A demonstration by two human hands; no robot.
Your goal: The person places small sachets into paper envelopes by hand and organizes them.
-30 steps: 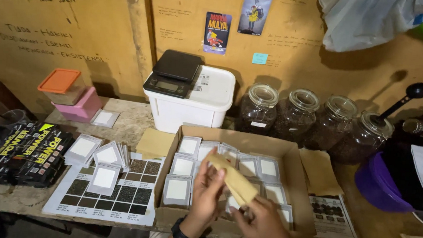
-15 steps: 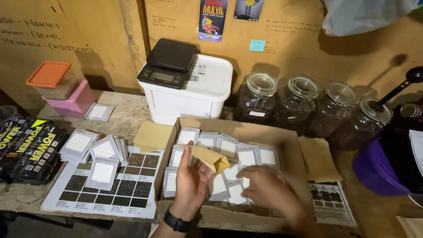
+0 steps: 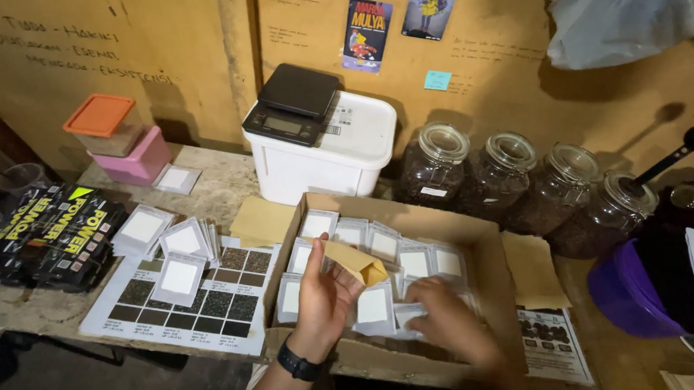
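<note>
My left hand [image 3: 324, 297], with a black watch on the wrist, holds a small tan paper pouch [image 3: 357, 261] by its lower end over an open cardboard box [image 3: 493, 250]. The pouch lies tilted, its mouth pointing right. My right hand [image 3: 445, 317] reaches down into the box, fingers resting on the small white-faced sachets [image 3: 415, 263] that fill it; whether it grips one I cannot tell.
Left of the box lie a flat tan pouch [image 3: 262, 222], more white sachets [image 3: 180, 246] on a printed sample chart [image 3: 223, 295], and black packets [image 3: 52, 235]. Behind stand a white tub [image 3: 341, 159] with a scale [image 3: 292, 105], three glass jars [image 3: 506, 180], pink containers [image 3: 124, 144] and a purple bowl [image 3: 623, 292].
Both hands held the pouch together a second ago. The right hand has let go and dropped into the box among the sachets, while the left keeps the pouch.
</note>
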